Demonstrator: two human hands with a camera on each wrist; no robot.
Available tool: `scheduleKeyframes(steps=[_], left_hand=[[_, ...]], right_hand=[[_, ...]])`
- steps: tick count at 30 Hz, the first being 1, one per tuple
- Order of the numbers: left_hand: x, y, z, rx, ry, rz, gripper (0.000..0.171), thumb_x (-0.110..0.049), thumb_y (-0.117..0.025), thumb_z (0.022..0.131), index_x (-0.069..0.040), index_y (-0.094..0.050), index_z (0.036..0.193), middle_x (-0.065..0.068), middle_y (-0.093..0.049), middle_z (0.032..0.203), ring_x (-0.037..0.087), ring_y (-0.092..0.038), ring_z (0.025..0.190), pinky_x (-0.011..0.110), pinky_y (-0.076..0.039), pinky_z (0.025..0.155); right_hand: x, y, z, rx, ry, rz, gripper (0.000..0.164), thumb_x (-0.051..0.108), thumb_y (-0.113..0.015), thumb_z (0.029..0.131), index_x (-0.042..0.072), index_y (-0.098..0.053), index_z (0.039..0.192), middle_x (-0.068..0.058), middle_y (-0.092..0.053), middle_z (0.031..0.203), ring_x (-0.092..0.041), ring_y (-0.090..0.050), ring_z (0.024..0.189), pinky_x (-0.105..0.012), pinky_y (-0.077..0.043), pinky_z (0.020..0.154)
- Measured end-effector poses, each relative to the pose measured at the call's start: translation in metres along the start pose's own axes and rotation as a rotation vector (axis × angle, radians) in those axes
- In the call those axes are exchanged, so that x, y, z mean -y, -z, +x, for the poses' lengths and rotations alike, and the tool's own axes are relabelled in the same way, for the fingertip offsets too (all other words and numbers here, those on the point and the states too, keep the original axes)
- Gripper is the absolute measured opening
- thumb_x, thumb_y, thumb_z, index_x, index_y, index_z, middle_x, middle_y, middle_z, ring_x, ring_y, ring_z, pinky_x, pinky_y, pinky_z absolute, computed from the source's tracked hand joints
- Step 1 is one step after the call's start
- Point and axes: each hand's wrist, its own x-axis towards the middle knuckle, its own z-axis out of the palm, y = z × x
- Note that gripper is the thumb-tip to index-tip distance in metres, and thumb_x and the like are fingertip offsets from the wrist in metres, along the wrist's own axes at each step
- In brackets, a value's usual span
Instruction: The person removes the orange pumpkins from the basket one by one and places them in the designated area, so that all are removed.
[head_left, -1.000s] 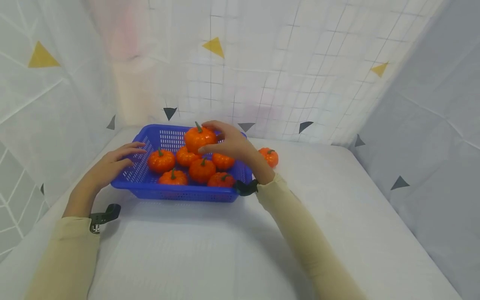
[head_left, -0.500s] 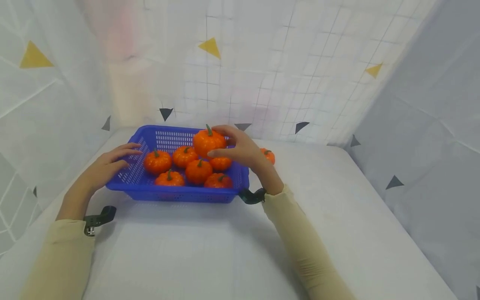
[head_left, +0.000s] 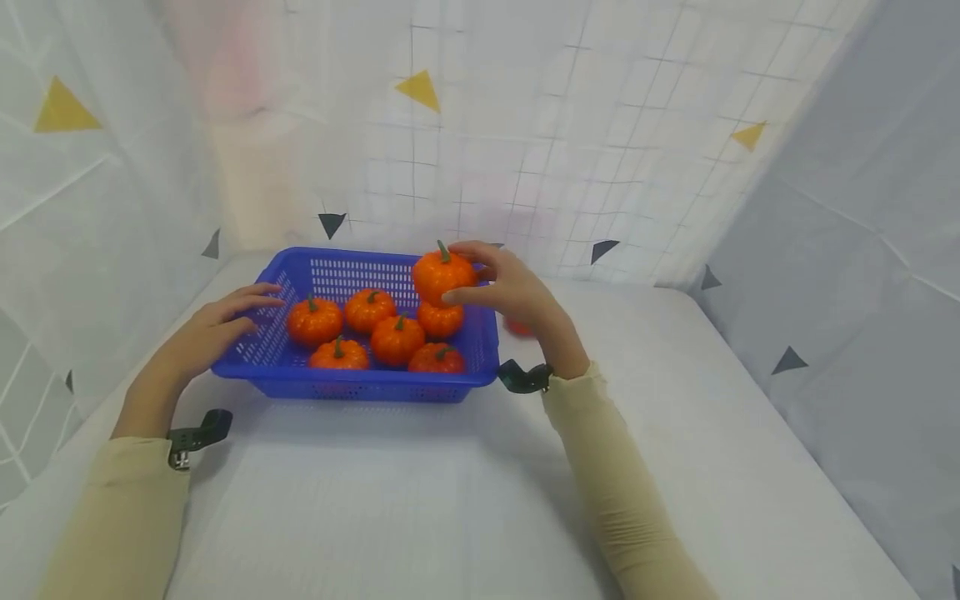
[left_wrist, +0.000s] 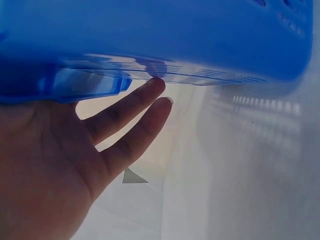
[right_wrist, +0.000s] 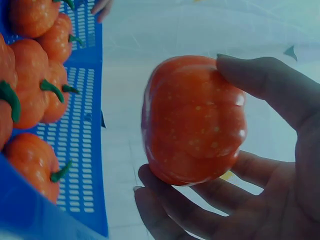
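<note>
I log one pumpkin, gripped by its sides in the right hand near the basket's far right corner, perhaps sparing the stem; left hand spread at left edge, likely steadying.

Basket pumpkins: 6. Held pumpkin in right hand: 1. Loose pumpkin, mostly hidden behind right hand: 1. Pumpkin total: 8.
Blue basket: 1.
Hands: 2, counting left hand.
Tan sleeves: 2.
Black wrist mounts: 2.
Yellow triangles on backdrop, head view: 3.
White table: 1.
</note>
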Motion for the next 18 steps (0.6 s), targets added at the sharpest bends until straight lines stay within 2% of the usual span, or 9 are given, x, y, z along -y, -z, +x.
scheduleKeyframes(steps=[5, 11, 18], left_hand=[[-0.001, 0.000, 0.000, 0.001, 0.013, 0.016, 0.041, 0.001, -0.045, 0.105, 0.004, -0.055, 0.145, 0.024, -0.034, 0.162, 0.051, -0.019, 0.151, 0.080, -0.017, 0.111], [-0.002, 0.002, -0.003, 0.002, -0.008, 0.018, 0.041, 0.000, -0.044, 0.105, 0.004, -0.055, 0.145, 0.025, -0.034, 0.162, 0.053, -0.019, 0.150, 0.082, -0.017, 0.109], [-0.003, 0.001, -0.001, 0.004, 0.022, 0.037, 0.042, 0.000, -0.047, 0.105, 0.001, -0.056, 0.145, 0.020, -0.036, 0.162, 0.048, -0.020, 0.152, 0.079, -0.018, 0.111]], right_hand=[[-0.005, 0.013, -0.001, 0.014, -0.001, -0.055, 0.069, 0.036, -0.084, 0.085, 0.023, -0.058, 0.148, 0.004, -0.060, 0.140, -0.023, -0.061, 0.115, -0.046, -0.051, 0.100], [-0.010, 0.028, -0.004, 0.015, -0.018, -0.036, 0.065, 0.032, -0.085, 0.085, 0.025, -0.060, 0.145, 0.007, -0.060, 0.137, -0.022, -0.063, 0.114, -0.047, -0.051, 0.100], [-0.019, 0.045, -0.009, 0.000, -0.082, -0.034, 0.065, 0.030, -0.084, 0.086, 0.026, -0.059, 0.146, 0.004, -0.058, 0.139, -0.024, -0.062, 0.116, -0.049, -0.053, 0.098]])
